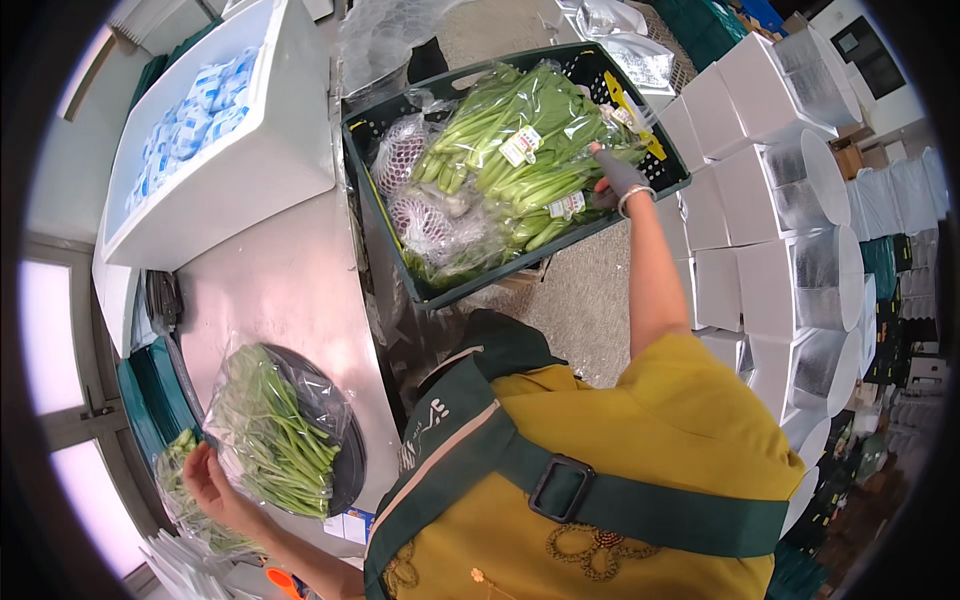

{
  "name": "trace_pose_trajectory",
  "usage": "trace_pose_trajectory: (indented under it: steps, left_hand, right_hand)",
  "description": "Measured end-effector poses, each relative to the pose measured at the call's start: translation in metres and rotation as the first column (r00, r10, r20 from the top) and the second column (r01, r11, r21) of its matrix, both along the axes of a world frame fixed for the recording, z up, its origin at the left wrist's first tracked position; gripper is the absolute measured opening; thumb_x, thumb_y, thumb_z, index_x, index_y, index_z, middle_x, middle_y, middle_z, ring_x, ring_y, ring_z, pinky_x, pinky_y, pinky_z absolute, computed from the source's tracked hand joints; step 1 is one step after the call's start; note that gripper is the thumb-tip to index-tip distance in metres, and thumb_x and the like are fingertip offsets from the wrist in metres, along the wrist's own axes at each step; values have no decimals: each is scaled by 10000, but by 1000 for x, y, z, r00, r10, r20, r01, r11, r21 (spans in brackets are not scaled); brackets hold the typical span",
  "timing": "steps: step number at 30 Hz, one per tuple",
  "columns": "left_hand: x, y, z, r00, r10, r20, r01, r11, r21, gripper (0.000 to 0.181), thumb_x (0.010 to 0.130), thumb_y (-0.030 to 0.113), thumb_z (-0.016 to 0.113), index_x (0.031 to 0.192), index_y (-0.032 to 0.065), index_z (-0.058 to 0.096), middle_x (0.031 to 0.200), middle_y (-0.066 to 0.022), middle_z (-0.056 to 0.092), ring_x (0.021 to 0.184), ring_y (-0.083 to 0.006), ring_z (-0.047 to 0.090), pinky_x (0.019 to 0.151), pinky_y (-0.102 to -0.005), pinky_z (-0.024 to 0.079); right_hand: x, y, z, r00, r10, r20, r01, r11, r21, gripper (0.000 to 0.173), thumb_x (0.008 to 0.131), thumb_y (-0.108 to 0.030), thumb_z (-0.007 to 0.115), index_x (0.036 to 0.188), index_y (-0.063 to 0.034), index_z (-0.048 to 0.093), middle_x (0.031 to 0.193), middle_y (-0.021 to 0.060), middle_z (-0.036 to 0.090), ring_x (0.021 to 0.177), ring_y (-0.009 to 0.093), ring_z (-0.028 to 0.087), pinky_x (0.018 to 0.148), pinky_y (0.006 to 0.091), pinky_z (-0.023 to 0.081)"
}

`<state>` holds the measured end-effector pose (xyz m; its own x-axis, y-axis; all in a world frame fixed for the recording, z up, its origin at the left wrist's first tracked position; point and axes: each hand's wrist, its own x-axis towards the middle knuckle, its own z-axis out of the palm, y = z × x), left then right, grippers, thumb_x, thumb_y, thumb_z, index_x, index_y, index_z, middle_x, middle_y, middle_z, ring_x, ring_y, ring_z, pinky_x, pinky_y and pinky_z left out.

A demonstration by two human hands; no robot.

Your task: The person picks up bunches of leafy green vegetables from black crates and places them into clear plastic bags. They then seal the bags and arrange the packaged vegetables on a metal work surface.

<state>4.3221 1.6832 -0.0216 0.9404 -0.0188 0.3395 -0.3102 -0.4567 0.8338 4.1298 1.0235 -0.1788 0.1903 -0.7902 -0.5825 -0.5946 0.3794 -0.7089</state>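
Observation:
My right hand (619, 177), in a grey fingerless glove, rests on clear bags of leafy greens (555, 112) in a dark green plastic crate (517, 264). Its thumb and a fingertip show at the bags' right side; whether it grips them is unclear. White labels are stuck on the bags. At the crate's left lie net-wrapped purple produce (401, 154) in plastic. My left hand (210, 486), bare with fingers curved and apart, is beside a clear bag of long-stemmed greens (274, 435). That bag lies on a round dark scale or tray (351, 457).
A white foam box (300, 142) with blue-and-white packs (195, 112) stands on the metal table (277, 262). More bagged greens (180, 480) and an orange-handled tool (282, 581) are at lower left. Foil-lined white boxes (765, 187) are stacked at right.

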Motion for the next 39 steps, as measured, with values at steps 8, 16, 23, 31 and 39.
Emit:
trace_pose_trajectory:
  steps: [8,16,23,31,39]
  left_hand:
    - [7,-132,-4,906,-411,-102,414,910,8,151,863,19,552,1002,-20,600,978,-77,624,912,-144,581,836,-262,446]
    - [8,-196,-34,656,-677,-334,652,731,-201,283,836,47,598,1113,7,557,1046,-89,624,967,-163,583,840,-285,460]
    - [12,-237,-72,396,-870,-294,615,489,-619,961,733,535,716,1437,67,257,1450,-165,344,1351,-275,312,1083,-417,264]
    - [-30,-183,-60,452,-832,-321,374,504,-779,626,785,235,742,1283,-3,447,1197,-77,564,1063,-164,543,935,-313,419]
    - [-45,-134,-59,666,-667,-334,151,560,-815,491,793,154,722,1206,-2,507,1080,-60,599,964,-130,565,855,-277,446]
  right_hand:
    - [6,-31,-83,830,312,-462,-530,697,-483,232,835,-239,563,821,-29,660,671,138,611,593,232,597,576,347,471]
    - [22,74,82,873,382,303,-188,836,-516,296,858,-252,583,759,26,612,626,63,562,564,135,480,539,311,384]
    - [40,149,180,290,487,824,-273,867,-416,244,936,-201,518,769,-24,537,681,-29,432,637,80,372,636,213,326]
    - [116,239,148,307,-132,942,-614,729,302,265,975,-220,455,747,-85,457,766,10,489,742,130,500,706,283,444]
    - [159,262,105,247,-131,960,-852,443,279,309,983,-256,434,727,-86,472,770,51,580,710,161,596,686,307,511]
